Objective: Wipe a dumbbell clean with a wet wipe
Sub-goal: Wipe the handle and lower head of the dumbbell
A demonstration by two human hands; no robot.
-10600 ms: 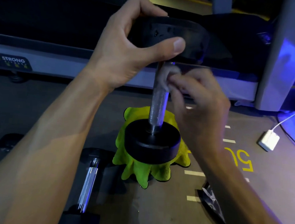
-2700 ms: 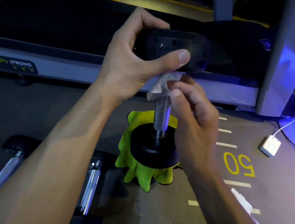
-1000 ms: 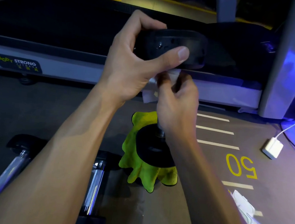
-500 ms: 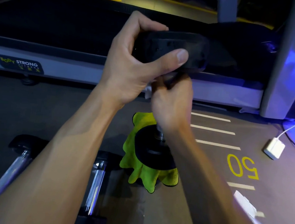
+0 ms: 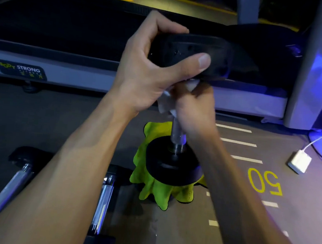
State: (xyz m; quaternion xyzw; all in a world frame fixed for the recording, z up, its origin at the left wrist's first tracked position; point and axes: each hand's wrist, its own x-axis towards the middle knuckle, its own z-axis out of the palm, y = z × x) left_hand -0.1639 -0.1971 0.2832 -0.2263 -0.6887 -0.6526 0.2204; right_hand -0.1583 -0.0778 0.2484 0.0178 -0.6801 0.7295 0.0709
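While hand-held, dumbbell [image 5: 176, 135] upright, vertical.

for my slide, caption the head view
Left hand steadies upright dumbbell; right hand wipes its handle with wet wipe.

Grey floor [image 5: 39, 126] with white dash lines and a yellow "50" [image 5: 265, 181] painted on it. On the floor: a bright green cloth [image 5: 150, 187], bunched up, with the black dumbbell [image 5: 171, 167] standing up on top of it. To the left, two more dumbbells [image 5: 102, 204], lying flat. Far right, a small white box [image 5: 299, 161] with a white wire. At the back, a treadmill [image 5: 66, 41].
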